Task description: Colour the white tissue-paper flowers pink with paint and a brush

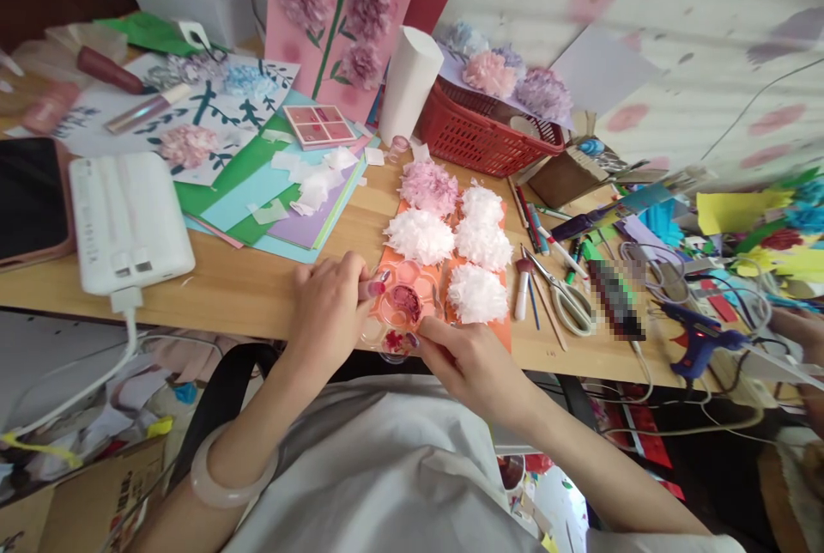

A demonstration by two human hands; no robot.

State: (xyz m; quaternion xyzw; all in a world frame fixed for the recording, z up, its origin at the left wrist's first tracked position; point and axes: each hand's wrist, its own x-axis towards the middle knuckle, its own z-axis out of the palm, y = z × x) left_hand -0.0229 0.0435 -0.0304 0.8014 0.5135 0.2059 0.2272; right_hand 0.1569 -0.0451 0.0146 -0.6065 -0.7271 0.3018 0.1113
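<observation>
A clear, flower-shaped paint palette [428, 287] is held at the table's front edge, with dark pink colour in its middle well and red bits in a lower well. My left hand [331, 304] grips its left rim, the thumb with a painted nail lying on top. On the lower right rim, my right hand [467, 355] is closed with the fingers bent; part of its grip is hidden. Just beyond lie a pink tissue-paper flower [428, 186] and several white ones, among them one white flower [420, 236], on an orange sheet [499, 337].
Right of the flowers lie a makeup brush [522, 282], scissors [570, 300], pencils and a blue glue gun [701, 338] with cables. Behind stand a red basket [489, 136] and a white paper roll [410, 85]. Coloured paper [238, 214] and a white power bank [129, 222] are leftward.
</observation>
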